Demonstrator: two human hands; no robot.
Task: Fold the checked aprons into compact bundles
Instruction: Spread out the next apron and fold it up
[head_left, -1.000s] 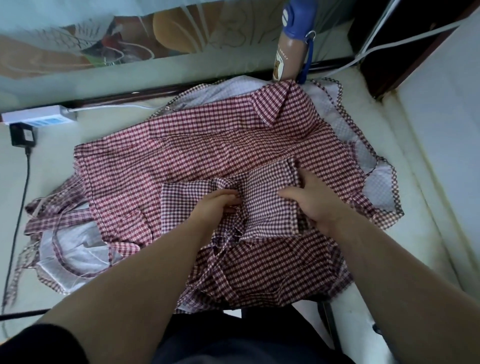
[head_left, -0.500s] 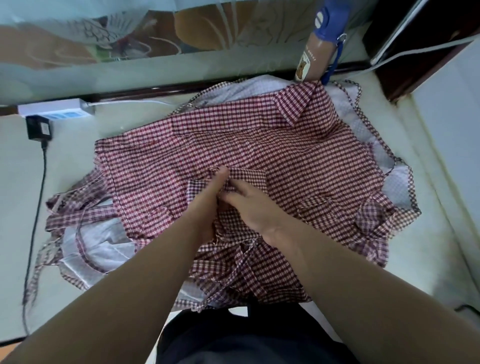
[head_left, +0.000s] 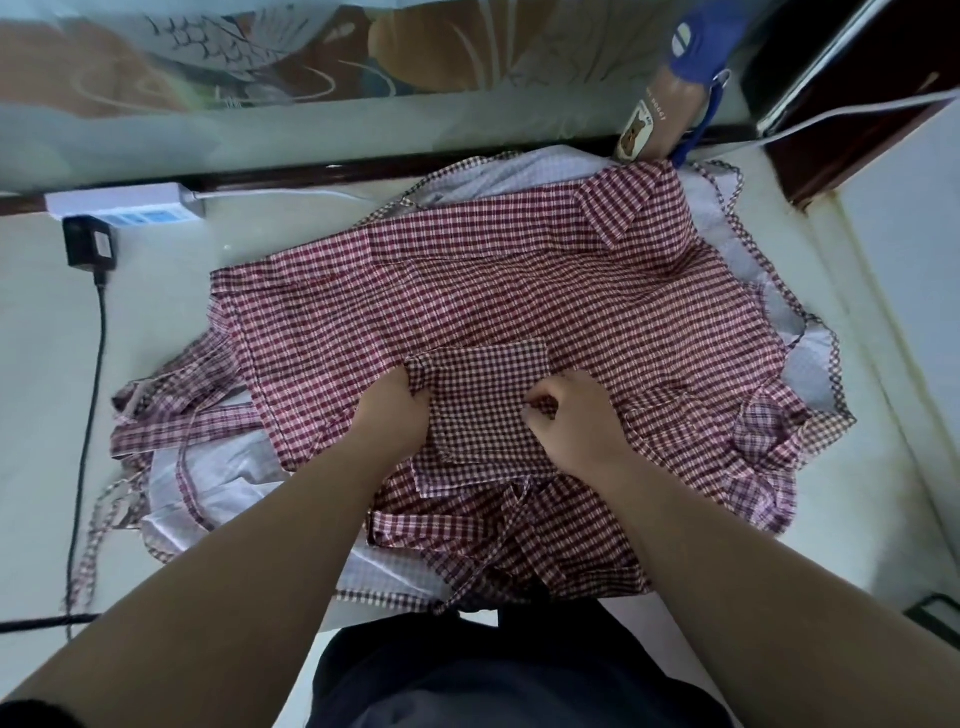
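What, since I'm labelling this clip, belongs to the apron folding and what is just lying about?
Job: folded bundle, spread checked aprons, left hand and right hand gripping the bundle.
Lying about: power strip, black adapter, brown bottle.

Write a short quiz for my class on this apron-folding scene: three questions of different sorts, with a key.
1. True or false: the left hand and the right hand both grip the folded bundle.
2. The black adapter lies: A) on the bundle; B) left of the apron pile, near the white power strip; C) in the right hand.
3. What stands at the pile's far right corner?
Key: 1 true; 2 B; 3 a brown bottle with a blue cap.
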